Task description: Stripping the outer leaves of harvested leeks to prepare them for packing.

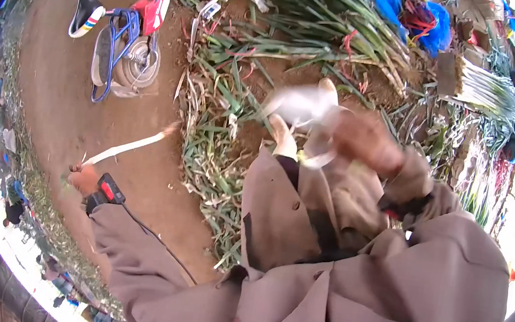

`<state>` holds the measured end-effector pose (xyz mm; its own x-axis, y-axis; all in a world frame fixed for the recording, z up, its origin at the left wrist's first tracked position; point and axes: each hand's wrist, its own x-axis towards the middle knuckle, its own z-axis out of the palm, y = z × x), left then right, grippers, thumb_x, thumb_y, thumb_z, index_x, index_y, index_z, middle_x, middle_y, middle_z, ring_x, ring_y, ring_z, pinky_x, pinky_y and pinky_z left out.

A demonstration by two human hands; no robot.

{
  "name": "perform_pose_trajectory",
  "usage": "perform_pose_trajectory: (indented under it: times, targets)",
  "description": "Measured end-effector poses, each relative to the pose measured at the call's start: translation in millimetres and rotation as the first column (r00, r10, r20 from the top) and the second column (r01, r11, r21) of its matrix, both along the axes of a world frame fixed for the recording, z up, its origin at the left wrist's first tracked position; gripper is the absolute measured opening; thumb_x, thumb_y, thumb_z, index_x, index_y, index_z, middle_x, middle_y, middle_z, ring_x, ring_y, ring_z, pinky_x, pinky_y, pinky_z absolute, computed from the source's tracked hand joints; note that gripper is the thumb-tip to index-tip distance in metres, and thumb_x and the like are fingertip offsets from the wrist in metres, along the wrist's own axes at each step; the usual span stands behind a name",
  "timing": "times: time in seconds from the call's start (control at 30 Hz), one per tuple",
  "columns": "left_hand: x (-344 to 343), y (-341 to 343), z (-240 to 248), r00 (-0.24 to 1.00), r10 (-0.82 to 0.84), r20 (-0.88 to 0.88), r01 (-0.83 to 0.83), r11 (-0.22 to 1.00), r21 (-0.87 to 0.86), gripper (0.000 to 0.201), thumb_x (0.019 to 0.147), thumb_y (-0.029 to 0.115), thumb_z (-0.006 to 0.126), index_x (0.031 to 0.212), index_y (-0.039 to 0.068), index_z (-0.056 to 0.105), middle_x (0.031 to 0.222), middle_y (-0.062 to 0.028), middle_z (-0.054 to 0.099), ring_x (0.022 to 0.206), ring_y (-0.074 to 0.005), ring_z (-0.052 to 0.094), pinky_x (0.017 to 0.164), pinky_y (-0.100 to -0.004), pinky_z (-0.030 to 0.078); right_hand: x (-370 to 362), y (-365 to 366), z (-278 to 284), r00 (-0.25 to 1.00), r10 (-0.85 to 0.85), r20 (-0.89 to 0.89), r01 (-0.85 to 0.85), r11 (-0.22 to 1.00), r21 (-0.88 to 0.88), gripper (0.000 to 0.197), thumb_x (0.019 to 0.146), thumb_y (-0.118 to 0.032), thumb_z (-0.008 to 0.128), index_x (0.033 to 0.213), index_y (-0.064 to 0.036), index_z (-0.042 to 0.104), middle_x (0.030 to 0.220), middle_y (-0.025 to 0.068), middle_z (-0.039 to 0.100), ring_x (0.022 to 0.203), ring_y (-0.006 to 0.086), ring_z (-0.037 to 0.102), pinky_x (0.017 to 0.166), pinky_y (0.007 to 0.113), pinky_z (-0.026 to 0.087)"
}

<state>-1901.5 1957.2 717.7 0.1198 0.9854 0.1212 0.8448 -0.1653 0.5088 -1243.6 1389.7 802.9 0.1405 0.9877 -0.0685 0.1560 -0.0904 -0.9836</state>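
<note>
Stretched far out to the left, my left hand (85,179) is closed around one end of a leek (131,148). Its long white shank points up and right over bare soil, toward a brownish tip. In front of my lap is my right hand (362,141), smeared by motion, so its fingers cannot be made out. Just left of it a blurred white thing (298,104) lies over my pale shoes (283,139); I cannot tell its kind or whether the right hand holds it.
Leek trimmings (218,136) litter the ground ahead of my lap. Beyond them lie green leek bundles (330,20) with red ties and a blue bag (437,31). A small blue-framed bike (129,54) stands at far left. White-stemmed leeks (488,88) are stacked at right.
</note>
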Motion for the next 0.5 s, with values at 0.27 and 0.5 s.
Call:
perform_pose_trajectory:
  times: [0.27,0.5]
  targets:
    - [205,-56,-93,0.514,0.103,0.852,-0.007,0.993,-0.116,0.029,0.112,0.012,0.072,0.137,0.001,0.063,0.114,-0.0112,0.067,0.111,-0.0245,0.067,0.107,-0.0419,0.056,28,149,-291,0.91,-0.399,-0.112,0.402,0.916,0.008,0.031,0.113,-0.032,0.075,0.129,-0.0069,0.08,0.109,0.0081,0.077,0.092,0.025,0.071,0.079,0.042,0.059]
    - [349,-113,-146,-0.048,0.45,0.892,0.07,0.892,-0.446,0.049,0.119,0.039,0.079,0.156,0.011,0.063,0.105,0.0005,0.062,0.085,-0.0129,0.06,0.082,-0.0338,0.053,-69,317,-231,0.99,0.026,-0.141,-0.029,0.999,-0.017,0.064,0.111,-0.025,0.088,0.167,-0.003,0.065,0.156,0.0214,0.067,0.124,0.0326,0.081,0.107,0.046,0.067]
